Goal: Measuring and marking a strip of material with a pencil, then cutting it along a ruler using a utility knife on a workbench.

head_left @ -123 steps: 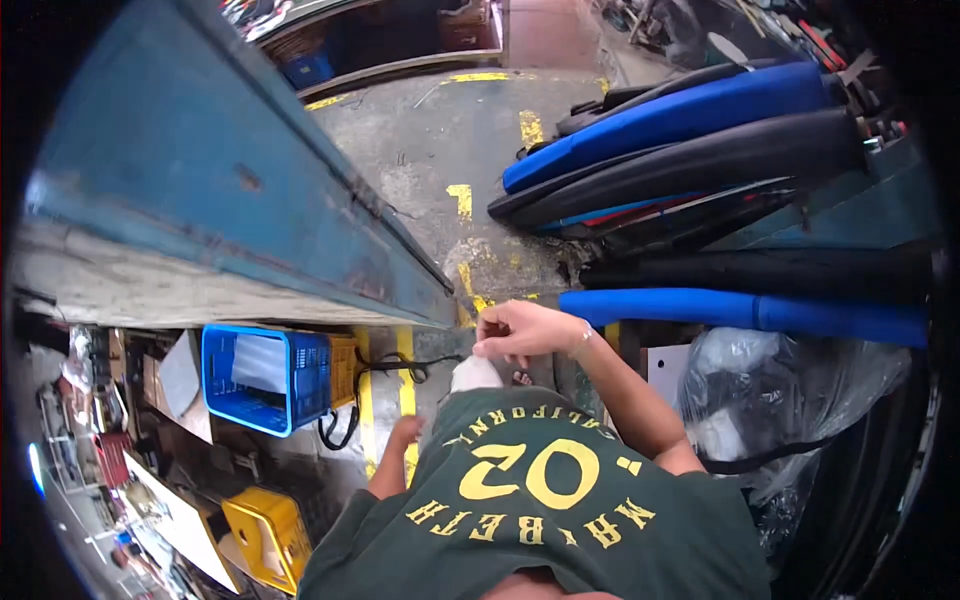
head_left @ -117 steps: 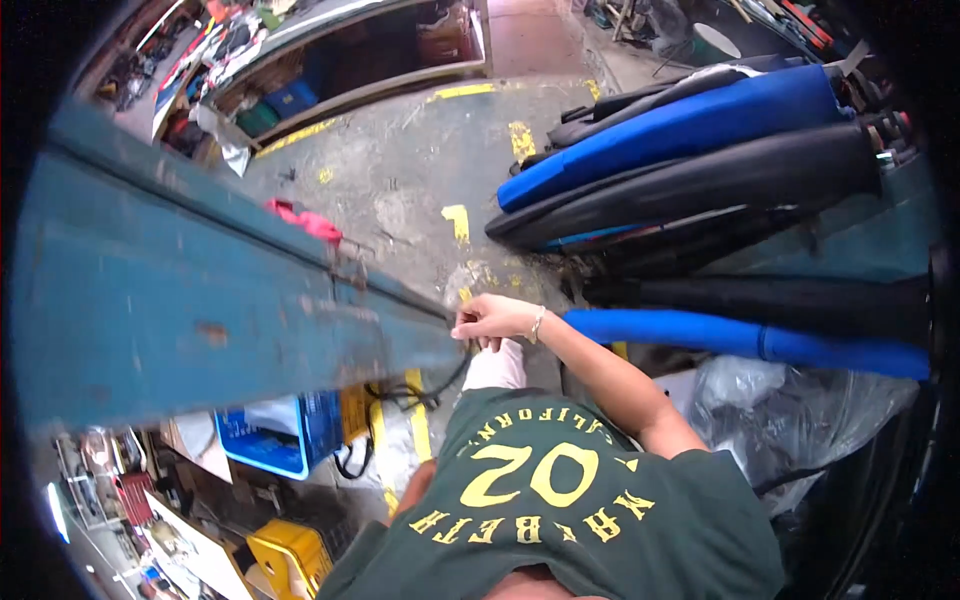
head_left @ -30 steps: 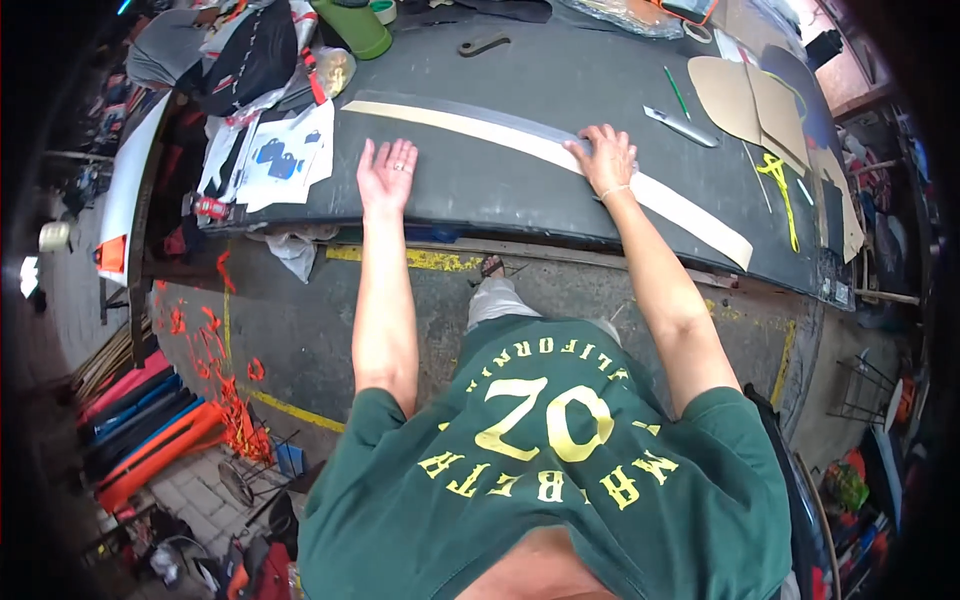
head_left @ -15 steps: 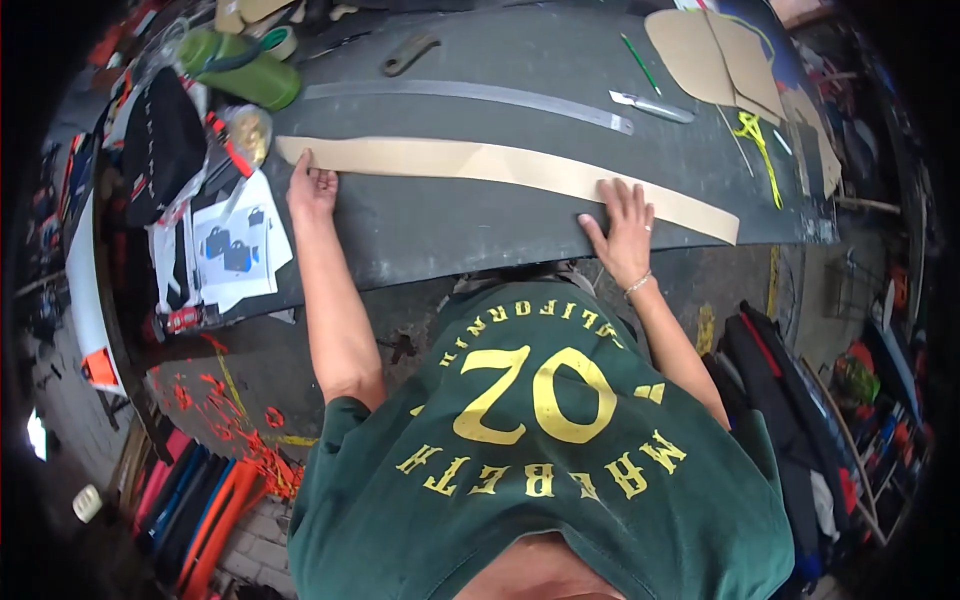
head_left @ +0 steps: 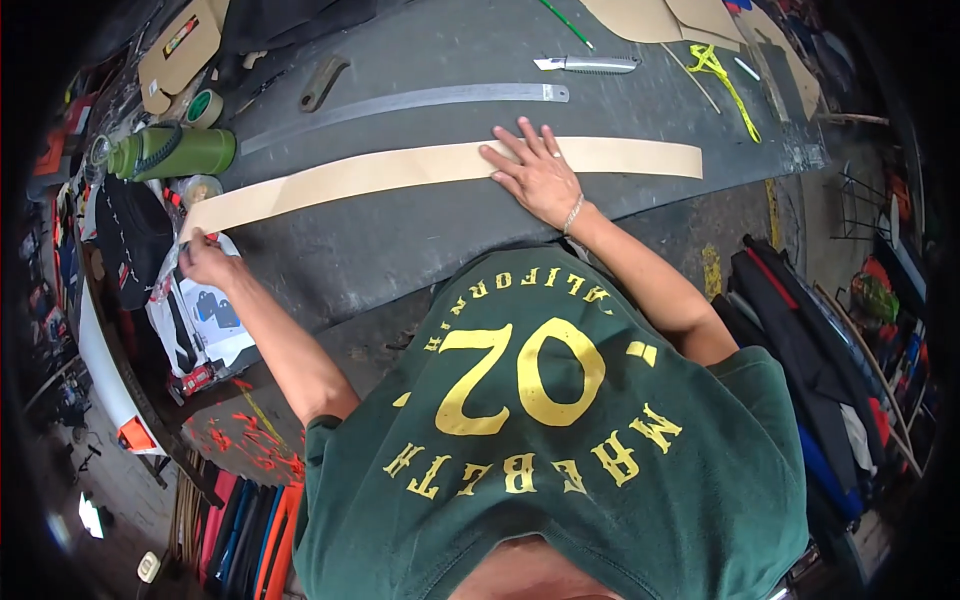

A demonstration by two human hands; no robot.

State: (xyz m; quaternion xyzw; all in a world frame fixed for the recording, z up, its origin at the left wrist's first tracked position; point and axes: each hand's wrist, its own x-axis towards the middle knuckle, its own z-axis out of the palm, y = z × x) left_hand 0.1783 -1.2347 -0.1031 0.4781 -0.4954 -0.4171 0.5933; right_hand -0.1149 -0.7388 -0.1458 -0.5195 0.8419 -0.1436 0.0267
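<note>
A long tan cardboard strip (head_left: 370, 175) lies across the dark worktable. Its left end is pinched between the thumb and fingers of my left hand (head_left: 212, 262), close to the printed sheets. My right hand (head_left: 540, 178) rests flat on the strip right of its middle, fingers spread, a bracelet at the wrist. Beyond the strip lies a long metal ruler (head_left: 420, 100), roughly parallel to it. A utility knife (head_left: 595, 65) with its blade out is past the ruler's right end.
At the left stand a green flask (head_left: 185, 152) and a roll of tape (head_left: 204, 108), with a black bag (head_left: 130, 235) nearer. A dark curved tool (head_left: 323, 84), a green pencil (head_left: 567, 22), yellow cord (head_left: 722, 85) and cardboard pattern pieces (head_left: 650, 18) lie at the back.
The strip's left end has swung nearer to me and left with my left hand. My right hand has shifted left along the strip. The view has turned somewhat.
</note>
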